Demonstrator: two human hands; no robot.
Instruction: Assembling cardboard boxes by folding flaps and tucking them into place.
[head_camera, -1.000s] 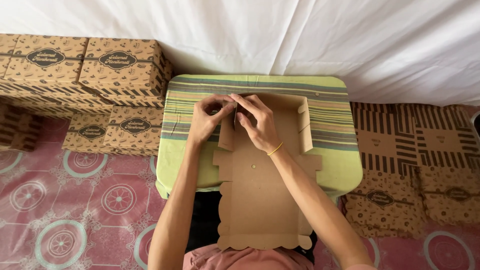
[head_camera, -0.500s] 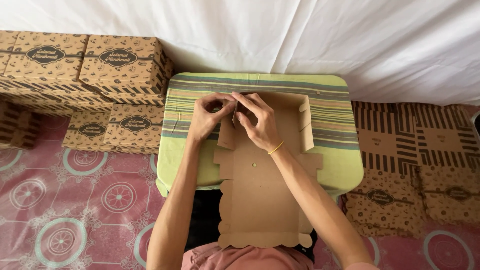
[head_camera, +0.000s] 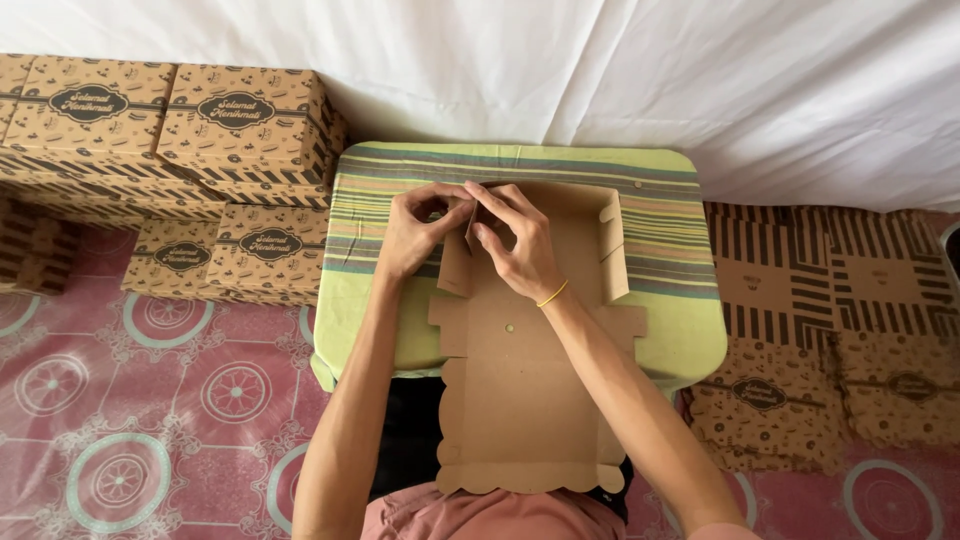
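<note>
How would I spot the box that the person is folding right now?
Find the small green striped table by the white curtain. The brown cardboard box lies open on it, both hands pinching its far-left corner. Unlike the printed, closed boxes stacked left, it is plain and unfolded.

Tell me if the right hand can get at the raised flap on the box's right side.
Probably yes. The right hand is pinching the left corner of the box, and the right flap stands just beside it with nothing between them.

white sheet (head_camera: 700, 70) hangs behind grip, low striped green counter (head_camera: 660, 330) under it, pink patterned floor mat (head_camera: 150, 400) left, soft daylight
</note>
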